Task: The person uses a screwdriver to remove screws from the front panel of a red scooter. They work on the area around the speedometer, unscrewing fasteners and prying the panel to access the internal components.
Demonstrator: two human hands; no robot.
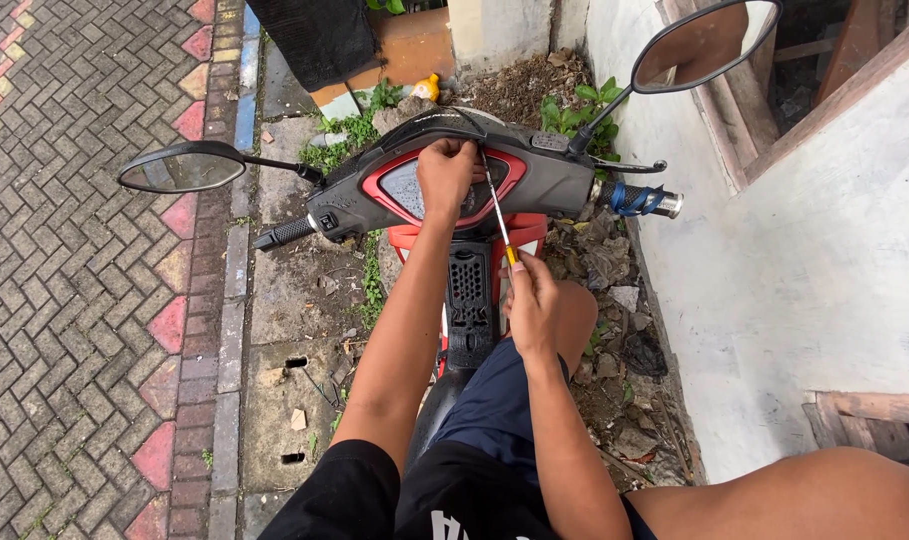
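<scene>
Astride a scooter (469, 290), parked nose-in toward a white wall (814, 250) that runs close along its right side. Little room there: rubble and dry leaves (614, 300) fill the strip between scooter and wall. Left side is open, with a concrete gutter strip (284, 300) and then herringbone brick paving (84, 280) out to the frame edge.

Handlebar cover (534, 175), grey with red trim, spans the upper middle. Left mirror (182, 167) juts out over the paving; right mirror (704, 42) rises near the wall. Right grip (639, 199) is wrapped blue, just short of the wall.

Left hand (446, 175) lies on the centre of the handlebar cover, over the instrument panel, fingers curled down at its top edge; whether they pinch anything cannot be told.

Right hand (532, 305) sits lower, near the scooter's front inner panel, closed around the yellow handle of a screwdriver (498, 215). Shaft slants up and slightly left from the right hand. Its tip meets the top edge of the cover, just beside the left hand's fingers.
</scene>
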